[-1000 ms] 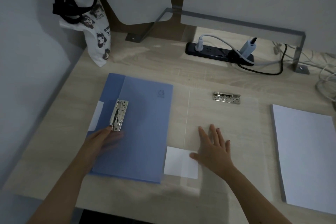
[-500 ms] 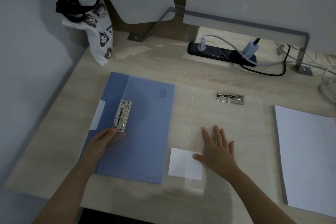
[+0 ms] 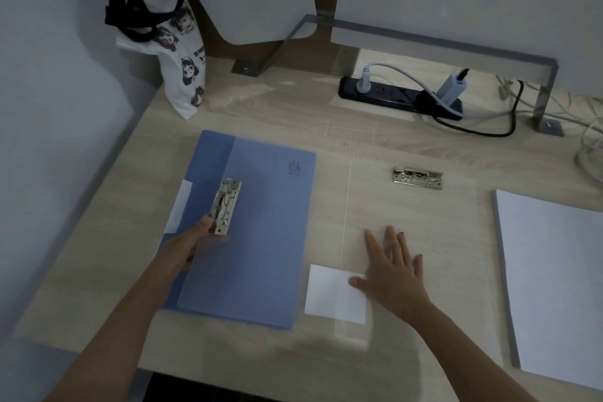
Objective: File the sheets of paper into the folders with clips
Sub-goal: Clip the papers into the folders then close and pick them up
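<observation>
**Inspector A:** Nearest the desk edge, what do you record?

**Inspector B:** Right hand (image 3: 393, 274) lies flat, fingers spread wide, palm down on the clear transparent plastic folder (image 3: 424, 238), thumb touching the small white rectangular label (image 3: 332, 295) at its lower left corner. It holds nothing.

**Inspector A:** And the left?

**Inspector B:** Left hand (image 3: 192, 246) rests on the blue translucent plastic folder (image 3: 261, 238), thumb tip against the near end of that folder's silver metal lever clip (image 3: 225, 206). The fingers are blurred; I cannot tell whether they grip the clip or only press beside it.

**Inspector A:** The sheets?

**Inspector B:** The stack of white paper sheets (image 3: 554, 287) lies at the right of the light wooden desk (image 3: 326, 127), just beside the clear folder, apart from both hands.

**Inspector A:** Farther back?

**Inspector B:** A second silver metal clip (image 3: 417, 178) sits at the clear folder's far edge. Beyond it, a black power strip (image 3: 398, 98) with plugs. At the far left, a white printed cloth bag (image 3: 181, 59) with black straps.
</observation>
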Tool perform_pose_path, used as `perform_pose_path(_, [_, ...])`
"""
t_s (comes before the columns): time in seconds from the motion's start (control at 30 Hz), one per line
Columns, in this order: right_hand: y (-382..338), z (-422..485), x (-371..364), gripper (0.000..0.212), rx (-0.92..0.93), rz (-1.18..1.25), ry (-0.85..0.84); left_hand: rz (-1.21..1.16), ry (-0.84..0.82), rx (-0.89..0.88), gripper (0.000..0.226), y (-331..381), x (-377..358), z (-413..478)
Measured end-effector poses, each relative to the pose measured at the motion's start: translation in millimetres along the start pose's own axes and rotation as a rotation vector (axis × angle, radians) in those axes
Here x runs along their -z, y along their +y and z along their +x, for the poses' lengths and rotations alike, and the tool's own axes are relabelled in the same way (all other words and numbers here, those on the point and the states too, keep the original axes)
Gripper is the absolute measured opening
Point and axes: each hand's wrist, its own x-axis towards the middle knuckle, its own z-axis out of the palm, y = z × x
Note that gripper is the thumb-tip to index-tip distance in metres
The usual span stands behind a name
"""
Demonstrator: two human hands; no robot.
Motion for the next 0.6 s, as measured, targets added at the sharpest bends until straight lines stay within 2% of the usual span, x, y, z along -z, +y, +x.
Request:
perform_pose_path(0.07, [0, 0, 0, 0.093, 0.000, -0.014, -0.004, -0.056, -0.035, 0.032, 0.084, 3, 3, 16])
perform_pose_path(0.1, [0, 0, 1, 0.093, 0.000, -0.021, -0.004, -0.064, -0.041, 0.019, 0.086, 8, 0, 18])
perform_pose_path(0.2, [1, -1, 0, 0.093, 0.010, -0.038, -0.011, -0.047, -0.004, -0.063, 0.045, 34, -19, 14])
perform_pose_path(0.23, [2, -1, -1, 0.093, 0.013, -0.041, -0.013, -0.046, 0.013, -0.099, 0.040, 42, -25, 14])
perform_pose_path(0.37, [5, -1, -3, 0.094, 0.029, -0.059, -0.019, 0.008, 0.115, -0.187, 0.046, 69, -39, 23])
perform_pose_path(0.6, [10, -6, 4, 0.094, 0.081, -0.064, -0.054, 0.227, 0.314, -0.203, 0.055, 73, -48, 59])
